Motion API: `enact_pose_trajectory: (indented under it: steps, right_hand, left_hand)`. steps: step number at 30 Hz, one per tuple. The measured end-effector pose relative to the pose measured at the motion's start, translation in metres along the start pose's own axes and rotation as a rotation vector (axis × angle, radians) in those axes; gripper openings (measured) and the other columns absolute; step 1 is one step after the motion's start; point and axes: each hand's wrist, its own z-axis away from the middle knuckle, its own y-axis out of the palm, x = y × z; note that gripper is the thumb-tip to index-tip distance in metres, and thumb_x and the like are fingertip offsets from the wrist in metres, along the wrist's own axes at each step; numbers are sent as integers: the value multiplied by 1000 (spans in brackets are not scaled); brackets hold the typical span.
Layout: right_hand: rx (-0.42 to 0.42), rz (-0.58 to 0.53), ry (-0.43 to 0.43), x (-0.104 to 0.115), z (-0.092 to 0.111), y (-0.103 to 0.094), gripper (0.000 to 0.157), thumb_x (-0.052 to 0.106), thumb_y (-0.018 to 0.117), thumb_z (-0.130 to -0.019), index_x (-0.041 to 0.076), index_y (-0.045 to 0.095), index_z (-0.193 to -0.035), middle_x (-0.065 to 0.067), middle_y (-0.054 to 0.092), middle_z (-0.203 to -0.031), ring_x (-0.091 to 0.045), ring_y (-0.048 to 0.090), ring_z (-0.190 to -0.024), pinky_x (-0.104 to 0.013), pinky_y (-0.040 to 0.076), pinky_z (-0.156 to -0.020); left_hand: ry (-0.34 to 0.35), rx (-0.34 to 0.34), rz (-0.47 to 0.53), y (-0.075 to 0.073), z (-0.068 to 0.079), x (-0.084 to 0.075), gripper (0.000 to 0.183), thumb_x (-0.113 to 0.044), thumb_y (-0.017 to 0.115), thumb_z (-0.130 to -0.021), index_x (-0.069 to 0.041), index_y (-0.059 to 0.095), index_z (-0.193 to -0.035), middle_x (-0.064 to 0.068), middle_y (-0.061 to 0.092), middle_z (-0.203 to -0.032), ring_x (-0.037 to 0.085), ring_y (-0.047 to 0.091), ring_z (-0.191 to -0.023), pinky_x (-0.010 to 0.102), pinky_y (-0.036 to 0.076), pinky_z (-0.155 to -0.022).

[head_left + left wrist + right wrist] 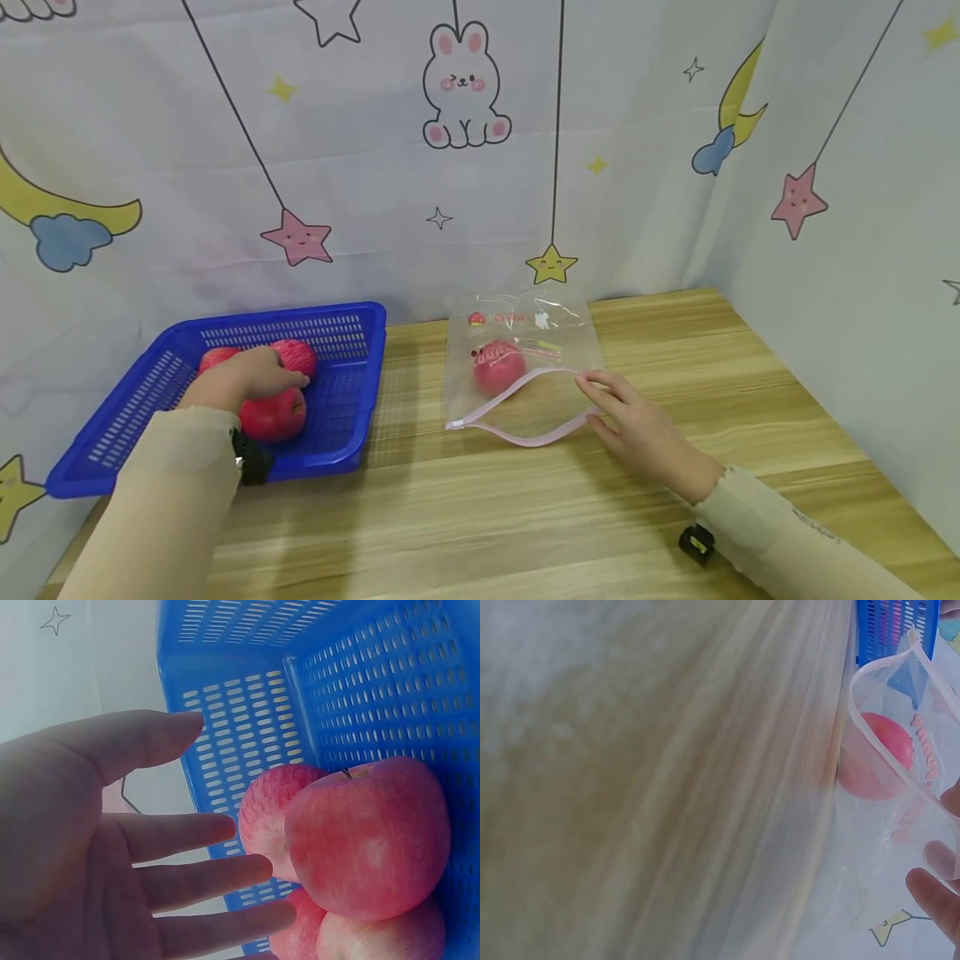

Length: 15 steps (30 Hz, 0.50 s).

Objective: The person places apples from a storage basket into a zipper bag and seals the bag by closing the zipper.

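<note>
My left hand [251,375] is over the blue plastic basket [330,454], close above several red apples [273,415]. In the left wrist view its fingers are straight and spread, with the thumb apart, just short of the nearest apple [367,844]; nothing is in the palm. My right hand [645,429] holds the right end of a clear slider zip bag [573,333] at its mouth, fingers and thumb at the pink-white rim. The mouth gapes toward me. Inside the bag lies one red apple [498,371], also seen through the plastic in the right wrist view.
Both the basket and the bag rest on a wood-grain table [465,525]. White cloth [637,200] printed with stars, moons and a rabbit hangs right behind them and along the right side. The basket stands at the left, a short gap from the bag.
</note>
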Motion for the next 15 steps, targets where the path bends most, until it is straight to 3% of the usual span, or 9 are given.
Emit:
enact_pose_trajectory:
  steps: [6, 15]
  right_hand:
    - [-12, 11, -7, -1, 0, 0, 45, 9, 66, -84, -5, 56, -126, -14, 53, -124, -21, 66, -90, -23, 53, -67]
    - [1, 33, 8, 0, 1, 0, 55, 3, 73, -74, -4, 57, -126, -12, 53, -125, -18, 62, -87, -22, 52, -63]
  left_hand:
    - [-1, 22, 3, -2, -2, -1, 64, -37, 54, -88, 19, 49, -119, 36, 56, -114, 42, 57, -97, 55, 46, -87]
    - [-50, 61, 33, -6, 0, -6, 69, -41, 53, -88, 18, 45, -124, 34, 53, -117, 37, 52, -96, 54, 46, -84]
